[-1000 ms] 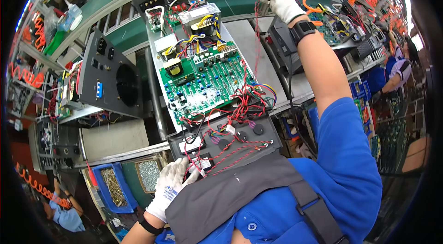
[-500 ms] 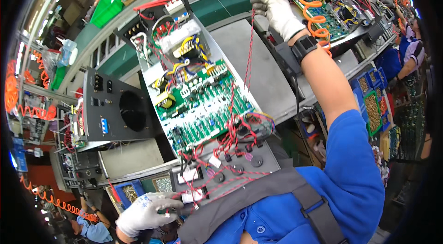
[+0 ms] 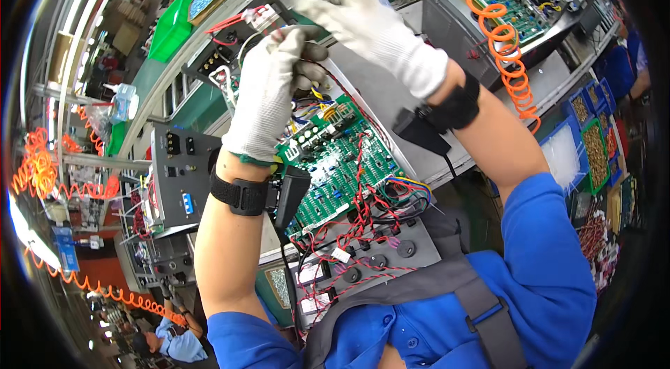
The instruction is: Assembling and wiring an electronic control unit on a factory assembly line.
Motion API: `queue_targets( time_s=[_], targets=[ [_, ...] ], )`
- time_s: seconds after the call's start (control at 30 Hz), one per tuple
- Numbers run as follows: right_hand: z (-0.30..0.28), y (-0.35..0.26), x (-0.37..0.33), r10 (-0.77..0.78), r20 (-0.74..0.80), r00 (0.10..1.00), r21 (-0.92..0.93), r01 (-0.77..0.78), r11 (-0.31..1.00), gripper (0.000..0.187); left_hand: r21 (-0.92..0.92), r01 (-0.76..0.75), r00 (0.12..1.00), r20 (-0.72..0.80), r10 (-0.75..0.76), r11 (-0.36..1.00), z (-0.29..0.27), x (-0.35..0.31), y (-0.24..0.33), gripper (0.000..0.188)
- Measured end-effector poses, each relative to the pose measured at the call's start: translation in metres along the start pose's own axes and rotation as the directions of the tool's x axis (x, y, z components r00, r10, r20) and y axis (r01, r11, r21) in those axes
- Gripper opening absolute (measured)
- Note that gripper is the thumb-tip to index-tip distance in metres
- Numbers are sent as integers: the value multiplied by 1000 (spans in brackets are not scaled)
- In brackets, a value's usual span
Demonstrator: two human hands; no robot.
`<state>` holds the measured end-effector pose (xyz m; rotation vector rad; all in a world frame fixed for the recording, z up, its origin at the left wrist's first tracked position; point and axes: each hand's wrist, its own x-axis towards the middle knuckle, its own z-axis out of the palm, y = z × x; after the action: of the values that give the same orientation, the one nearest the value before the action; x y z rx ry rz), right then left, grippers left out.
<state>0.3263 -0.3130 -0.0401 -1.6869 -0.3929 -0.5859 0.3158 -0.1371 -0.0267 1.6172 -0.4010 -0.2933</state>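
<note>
My left hand (image 3: 269, 79), in a white glove with grey fingertips, is over the far part of an opened metal chassis. Its fingers curl closed around a red-and-black twisted wire (image 3: 351, 93) that runs along the chassis side. To its right, my right hand (image 3: 352, 17), also gloved, is raised past the chassis; motion smears its fingers. Below the hands lies a green circuit board (image 3: 335, 177) with rows of small parts. Red twisted wires (image 3: 363, 205) bunch at its near edge, above a grey panel (image 3: 419, 250) with black knobs. My left hand hides some far parts.
A dark panel with a round fan opening (image 3: 171, 181) stands left of the chassis. Another opened unit (image 3: 516, 20) sits at the far right, behind an orange coiled hose (image 3: 499, 41). Blue parts bins (image 3: 579, 114) are at the right. A green bin (image 3: 169, 27) stands far left.
My left hand has moved from the near left side up to the far end of the chassis and now grips the twisted wire. My right hand has swung left, off the wire it held up.
</note>
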Motion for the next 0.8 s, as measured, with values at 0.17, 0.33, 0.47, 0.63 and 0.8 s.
queue_targets(
  time_s=[0.17, 0.33, 0.47, 0.63, 0.8],
  targets=[
    [-20, 14, -68, 344, 327, 880, 263, -435, 861, 39, -329, 55, 998, 1, -57, 943, -4, 26, -3, 28],
    [-67, 37, -97, 444, 59, 894, -141, -433, 890, 30, 68, 160, 985, 52, -164, 985, 7, 28, -17, 38],
    [-93, 53, -151, 379, 173, 909, -563, -225, 795, 19, 509, 196, 956, 92, -279, 838, 13, 35, -21, 37],
    [-83, 76, -180, 290, 94, 952, -557, -191, 808, 17, 837, 20, 945, 163, -284, 547, 20, 47, -16, 29],
    [-74, 76, -168, -54, -36, 998, -704, 13, 710, 11, 900, -188, 906, 314, -284, 394, 28, 48, -4, 38]
  ],
)
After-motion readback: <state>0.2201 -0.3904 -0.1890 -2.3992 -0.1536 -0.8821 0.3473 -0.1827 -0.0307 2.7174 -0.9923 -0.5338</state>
